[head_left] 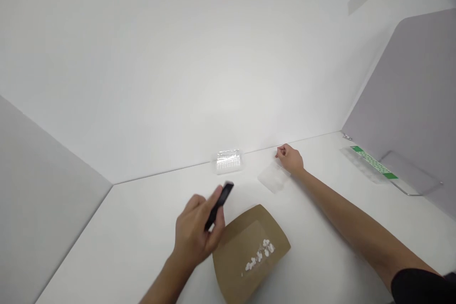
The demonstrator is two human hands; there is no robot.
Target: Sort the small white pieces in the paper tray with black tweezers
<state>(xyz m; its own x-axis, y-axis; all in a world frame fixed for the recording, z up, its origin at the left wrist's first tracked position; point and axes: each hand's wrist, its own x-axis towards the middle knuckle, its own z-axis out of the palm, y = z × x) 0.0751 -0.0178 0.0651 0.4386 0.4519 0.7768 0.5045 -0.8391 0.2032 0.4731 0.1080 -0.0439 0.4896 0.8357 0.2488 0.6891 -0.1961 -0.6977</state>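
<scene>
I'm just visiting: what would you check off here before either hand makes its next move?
1. Grip: the left hand closes around the black tool: ok.
2. Tool tip free of any load: cannot tell, blurred.
3. The brown paper tray rests on the table, white pieces inside: ok.
4. The right hand has hold of the clear packet: cannot tell, fingers curled at its edge.
5. The clear box by the back wall stands apart from both hands: ok.
</scene>
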